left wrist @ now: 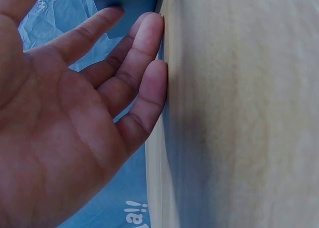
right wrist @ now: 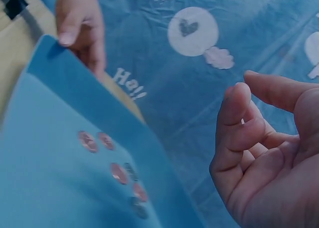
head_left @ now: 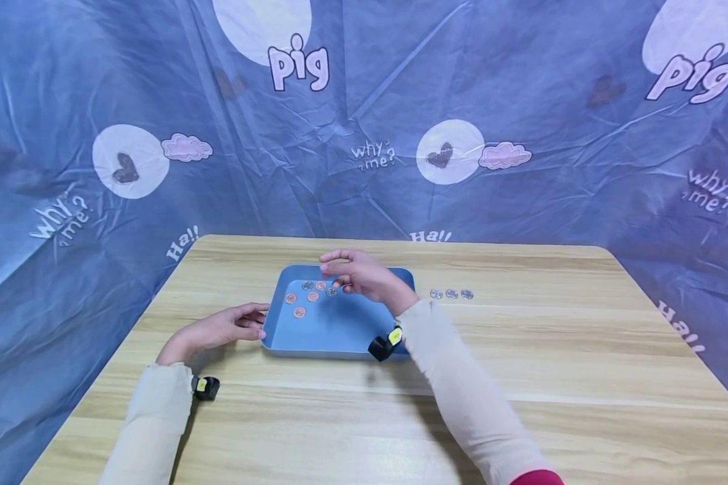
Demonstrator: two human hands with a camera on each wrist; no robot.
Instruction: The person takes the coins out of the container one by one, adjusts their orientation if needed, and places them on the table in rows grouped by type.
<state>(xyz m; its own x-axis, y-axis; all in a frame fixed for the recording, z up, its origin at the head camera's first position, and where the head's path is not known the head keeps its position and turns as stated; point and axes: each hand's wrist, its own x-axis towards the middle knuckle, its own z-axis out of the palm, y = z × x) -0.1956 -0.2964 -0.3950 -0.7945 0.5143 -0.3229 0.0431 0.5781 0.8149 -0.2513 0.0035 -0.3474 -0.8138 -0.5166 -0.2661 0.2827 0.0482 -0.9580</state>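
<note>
A blue rectangular tray (head_left: 340,330) lies on the table with several coins near its far left corner. Some are copper-coloured, like this coin (head_left: 300,312); others are silver, like this coin (head_left: 307,285). Over the tray's far part hovers my right hand (head_left: 367,275), its fingers loosely bent and nothing visible between them. In the right wrist view its thumb and fingertips (right wrist: 238,96) come close together above the tray. My left hand (head_left: 227,327) is at the tray's left side, thumb at the wall, fingers relaxed in the left wrist view.
Three silver coins (head_left: 451,294) lie in a row on the wooden table (head_left: 552,377), right of the tray. A blue printed cloth (head_left: 364,195) hangs behind the table and along its sides. Each wrist carries a small black camera, such as the left wrist camera (head_left: 206,388).
</note>
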